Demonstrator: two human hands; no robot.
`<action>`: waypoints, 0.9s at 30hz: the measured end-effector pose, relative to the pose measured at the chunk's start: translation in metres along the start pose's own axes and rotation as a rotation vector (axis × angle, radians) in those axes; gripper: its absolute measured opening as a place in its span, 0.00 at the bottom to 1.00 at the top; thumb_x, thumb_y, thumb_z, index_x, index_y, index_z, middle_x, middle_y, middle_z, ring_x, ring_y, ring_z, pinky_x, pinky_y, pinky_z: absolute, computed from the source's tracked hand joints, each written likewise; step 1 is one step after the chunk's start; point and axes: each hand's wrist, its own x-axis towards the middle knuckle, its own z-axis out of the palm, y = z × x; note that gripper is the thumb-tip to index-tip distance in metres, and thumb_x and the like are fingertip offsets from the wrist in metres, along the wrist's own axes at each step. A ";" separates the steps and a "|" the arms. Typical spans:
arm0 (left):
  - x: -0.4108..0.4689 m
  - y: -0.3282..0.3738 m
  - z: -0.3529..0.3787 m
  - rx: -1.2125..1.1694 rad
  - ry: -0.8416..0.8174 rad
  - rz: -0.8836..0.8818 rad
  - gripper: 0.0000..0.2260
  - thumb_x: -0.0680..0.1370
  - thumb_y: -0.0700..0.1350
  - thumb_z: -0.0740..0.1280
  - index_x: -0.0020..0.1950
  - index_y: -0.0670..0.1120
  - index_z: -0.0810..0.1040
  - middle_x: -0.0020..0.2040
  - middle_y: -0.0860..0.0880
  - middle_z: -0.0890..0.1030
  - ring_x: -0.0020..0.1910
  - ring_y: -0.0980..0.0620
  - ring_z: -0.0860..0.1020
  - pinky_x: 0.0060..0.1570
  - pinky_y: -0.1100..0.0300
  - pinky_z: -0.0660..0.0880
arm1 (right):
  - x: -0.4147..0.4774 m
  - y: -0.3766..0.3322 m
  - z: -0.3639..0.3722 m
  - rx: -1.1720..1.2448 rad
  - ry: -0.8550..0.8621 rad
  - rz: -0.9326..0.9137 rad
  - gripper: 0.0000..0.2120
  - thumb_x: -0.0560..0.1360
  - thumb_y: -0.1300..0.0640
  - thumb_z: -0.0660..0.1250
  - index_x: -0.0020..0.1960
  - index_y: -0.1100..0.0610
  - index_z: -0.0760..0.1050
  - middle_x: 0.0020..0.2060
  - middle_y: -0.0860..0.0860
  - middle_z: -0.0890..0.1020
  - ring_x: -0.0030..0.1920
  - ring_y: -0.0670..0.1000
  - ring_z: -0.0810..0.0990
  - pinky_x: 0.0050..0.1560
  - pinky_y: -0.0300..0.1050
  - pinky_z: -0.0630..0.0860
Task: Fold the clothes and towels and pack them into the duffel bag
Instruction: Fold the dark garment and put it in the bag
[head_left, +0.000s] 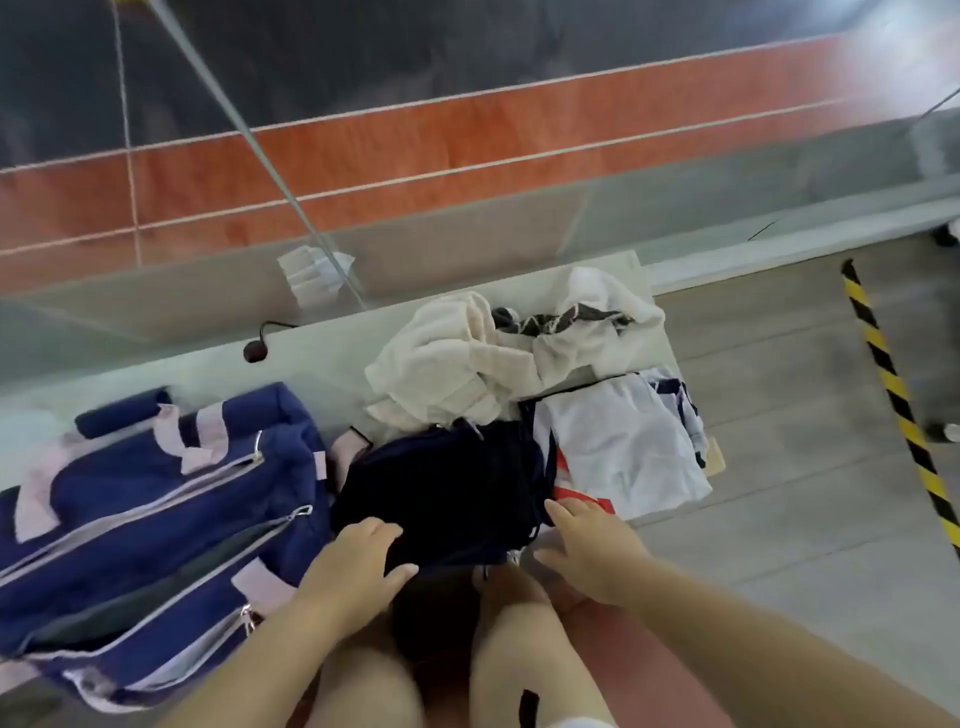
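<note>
A dark navy garment (447, 488) lies bunched at the table's near edge. My left hand (358, 566) grips its near left edge, thumb under the cloth. My right hand (592, 545) hovers with fingers spread by the garment's right corner, holding nothing. A navy duffel bag (140, 519) with pink straps lies to the left, its top zipper open. Behind the garment sits a heap of cream towels (447, 364). A white shirt (623, 447) with dark trim lies at the right.
The white table (322, 358) stands against a glass wall (467, 249). A small black object (255, 351) on a wire rests at its back edge. Yellow-black hazard tape (898, 405) runs across the floor on the right. My knees show below the table edge.
</note>
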 end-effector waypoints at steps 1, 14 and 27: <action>0.010 -0.007 0.005 0.002 0.010 0.022 0.24 0.77 0.57 0.62 0.71 0.49 0.66 0.68 0.52 0.68 0.67 0.51 0.66 0.64 0.58 0.66 | 0.010 -0.001 0.006 0.011 0.013 0.018 0.29 0.77 0.42 0.58 0.73 0.54 0.58 0.70 0.51 0.67 0.68 0.56 0.66 0.64 0.51 0.69; 0.157 -0.067 0.067 0.368 0.384 0.501 0.24 0.75 0.62 0.52 0.65 0.53 0.74 0.65 0.51 0.77 0.65 0.48 0.66 0.53 0.49 0.77 | 0.133 -0.030 0.067 -0.006 0.343 0.151 0.46 0.73 0.31 0.54 0.76 0.56 0.36 0.77 0.57 0.45 0.76 0.58 0.42 0.73 0.57 0.43; 0.156 -0.099 0.098 0.286 0.602 0.497 0.32 0.68 0.70 0.48 0.69 0.63 0.66 0.71 0.60 0.67 0.71 0.53 0.64 0.69 0.52 0.61 | 0.158 -0.046 0.123 -0.086 0.727 -0.021 0.44 0.74 0.34 0.57 0.76 0.59 0.42 0.73 0.57 0.58 0.72 0.58 0.57 0.71 0.54 0.52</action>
